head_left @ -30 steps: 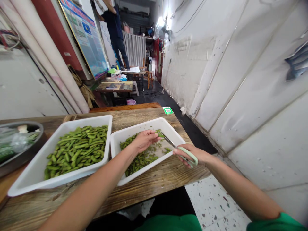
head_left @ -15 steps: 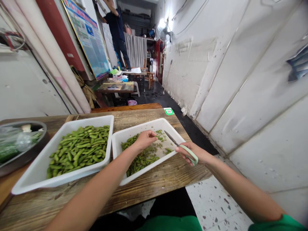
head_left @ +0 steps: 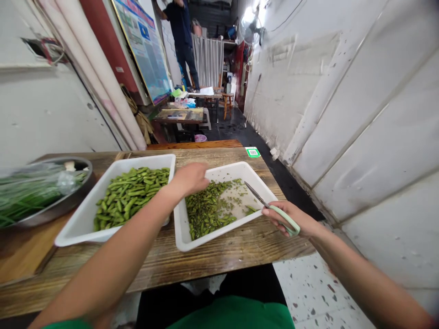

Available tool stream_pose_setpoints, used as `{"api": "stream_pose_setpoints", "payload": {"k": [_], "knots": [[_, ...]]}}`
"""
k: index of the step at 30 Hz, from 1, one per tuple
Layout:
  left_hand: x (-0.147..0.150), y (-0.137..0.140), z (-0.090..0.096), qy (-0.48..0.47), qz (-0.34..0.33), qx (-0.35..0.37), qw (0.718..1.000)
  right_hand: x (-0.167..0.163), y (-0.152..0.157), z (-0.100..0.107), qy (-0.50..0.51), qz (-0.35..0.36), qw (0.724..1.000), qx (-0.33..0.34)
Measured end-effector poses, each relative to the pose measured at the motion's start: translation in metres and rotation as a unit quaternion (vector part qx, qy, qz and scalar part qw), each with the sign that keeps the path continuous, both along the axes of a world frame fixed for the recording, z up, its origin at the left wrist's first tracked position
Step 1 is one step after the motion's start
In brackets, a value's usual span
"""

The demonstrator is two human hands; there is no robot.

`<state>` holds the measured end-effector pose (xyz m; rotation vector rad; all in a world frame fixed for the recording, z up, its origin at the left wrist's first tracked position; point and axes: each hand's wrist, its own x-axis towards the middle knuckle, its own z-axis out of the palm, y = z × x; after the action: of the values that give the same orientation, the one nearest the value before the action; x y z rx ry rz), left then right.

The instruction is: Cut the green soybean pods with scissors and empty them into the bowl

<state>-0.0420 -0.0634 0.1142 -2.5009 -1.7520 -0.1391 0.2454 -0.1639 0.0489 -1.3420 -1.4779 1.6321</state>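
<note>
My right hand (head_left: 286, 218) is closed round the pale green handles of a pair of scissors (head_left: 290, 221). The blades, slightly apart, point up and left over the right-hand tray. My left hand (head_left: 192, 179) is above the gap between the two white trays, its fingers curled together; whatever they may hold is hidden. The right tray (head_left: 181, 232) contains edamame pods (head_left: 209, 219) and small green trimmings (head_left: 235, 199), with a few pods near its right side. Larger edamame pods (head_left: 133, 189) are heaped in the left tray (head_left: 77, 228), partly behind my left forearm.
A metal bowl (head_left: 89, 179) with bagged green vegetables stands at the left, beside a wooden board (head_left: 24, 256). Both trays rest on a wooden table (head_left: 219, 265). A person (head_left: 183, 41) stands on furniture farther back. A wall (head_left: 308, 91) runs along the right.
My left hand has moved left from over the right tray to the gap between the trays. The scissors stay in my right hand. The view has shifted, bringing more of the bowl in.
</note>
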Motion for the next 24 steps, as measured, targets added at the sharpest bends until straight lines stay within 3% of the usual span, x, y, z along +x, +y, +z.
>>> {"api": "stream_pose_setpoints", "payload": {"k": [4,6,7,9,11,12,14,17,19,24], "knots": [[-0.051,-0.009,0.023,0.126,0.171,-0.004,0.977,0.000,0.004,-0.005,-0.002,0.012,1.000,-0.008],[-0.059,-0.012,0.022,0.147,0.160,-0.014,0.976,-0.001,0.006,-0.006,0.002,0.017,1.000,-0.003],[-0.057,-0.014,0.017,0.136,0.106,-0.035,0.985,-0.002,0.006,-0.006,0.005,0.021,1.000,0.000],[-0.043,-0.017,-0.001,0.084,-0.075,-0.132,0.985,-0.003,0.006,-0.006,0.006,0.027,1.000,0.006],[-0.023,-0.021,-0.026,0.042,-0.229,-0.251,0.940,-0.004,0.005,-0.006,0.003,0.032,0.999,0.010],[-0.014,-0.023,-0.039,0.043,-0.273,-0.280,0.919,-0.004,0.005,-0.006,0.000,0.033,0.999,0.012],[-0.001,-0.025,-0.063,0.067,-0.308,-0.283,0.906,-0.004,0.004,-0.006,-0.006,0.035,0.999,0.016],[0.009,-0.019,-0.086,0.075,-0.299,-0.236,0.922,-0.005,0.003,-0.006,-0.009,0.039,0.999,0.018],[0.015,-0.008,-0.094,0.053,-0.254,-0.205,0.944,-0.006,0.004,-0.006,-0.005,0.040,0.999,0.016],[0.032,0.022,-0.091,-0.037,-0.130,-0.123,0.983,-0.006,0.003,-0.003,0.000,0.036,0.999,0.011]]}}
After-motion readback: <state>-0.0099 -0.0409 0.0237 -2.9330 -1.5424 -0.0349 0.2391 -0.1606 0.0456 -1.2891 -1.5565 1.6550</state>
